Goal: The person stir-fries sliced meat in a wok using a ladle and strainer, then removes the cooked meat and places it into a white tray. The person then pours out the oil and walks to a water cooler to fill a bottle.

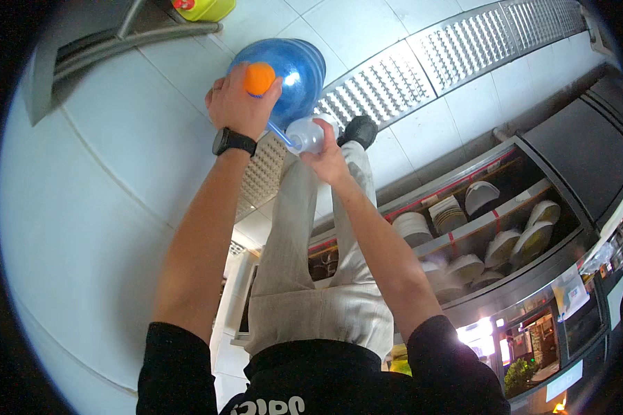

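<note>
A large blue water jug [295, 78] stands on the tiled floor before me. My left hand [234, 106], with a black watch on its wrist, grips around what looks like a hand pump [259, 79] with a round orange top above the jug. Most of the pump's body is hidden by the hand. From it a blue spout [279, 133] slants down to the mouth of a translucent white plastic bottle [309, 136]. My right hand [326, 160] holds that bottle tilted beside the jug, its mouth turned up towards me. Whether liquid is flowing cannot be told.
A perforated metal drain cover [379, 78] runs across the floor past the jug. To the right stands a dark shelf unit [529, 194] with stacked white bowls [449, 212]. At upper left are a metal-framed fixture [130, 44] and a yellow container [207, 9] with a red cap.
</note>
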Available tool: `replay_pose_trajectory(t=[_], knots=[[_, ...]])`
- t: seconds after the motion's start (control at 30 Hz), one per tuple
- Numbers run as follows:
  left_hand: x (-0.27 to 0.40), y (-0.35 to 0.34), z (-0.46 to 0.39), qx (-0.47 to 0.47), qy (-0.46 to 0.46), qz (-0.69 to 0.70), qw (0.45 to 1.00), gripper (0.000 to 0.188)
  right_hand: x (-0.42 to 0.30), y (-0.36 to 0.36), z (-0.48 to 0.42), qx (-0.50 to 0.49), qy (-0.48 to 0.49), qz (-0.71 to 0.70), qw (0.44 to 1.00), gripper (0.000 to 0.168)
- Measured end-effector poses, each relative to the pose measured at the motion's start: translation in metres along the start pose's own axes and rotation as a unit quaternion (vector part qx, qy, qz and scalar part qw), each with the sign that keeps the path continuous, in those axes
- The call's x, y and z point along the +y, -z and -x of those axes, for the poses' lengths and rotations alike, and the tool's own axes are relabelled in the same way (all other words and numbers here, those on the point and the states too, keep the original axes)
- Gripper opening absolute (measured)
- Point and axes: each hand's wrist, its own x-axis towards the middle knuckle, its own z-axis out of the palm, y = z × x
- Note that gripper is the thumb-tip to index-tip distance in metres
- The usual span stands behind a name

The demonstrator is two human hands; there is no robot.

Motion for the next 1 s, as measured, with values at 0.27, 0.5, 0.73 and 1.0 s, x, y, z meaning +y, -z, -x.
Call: replay_pose_trajectory(t=[0.27, 0.5, 0.73, 1.0], knots=[[-0.004, 0.006, -0.002, 0.066, -0.052, 0.003, 0.996, 0.052, -0.015, 0.0, 0.005, -0.012, 0.033, 0.001, 0.999, 0.08], [0.007, 0.003, -0.006, 0.043, -0.089, -0.03, 0.995, 0.049, -0.006, -0.001, 0.006, -0.031, -0.021, -0.012, 0.999, 0.079], [0.002, 0.017, -0.012, 0.052, -0.091, 0.003, 0.995, 0.045, 0.014, -0.013, 0.0, -0.004, 0.063, -0.051, 0.997, 0.076], [0.001, 0.003, -0.017, -0.005, -0.05, -0.006, 0.999, 0.045, 0.006, -0.016, 0.012, -0.008, 0.033, -0.015, 0.999, 0.078]])
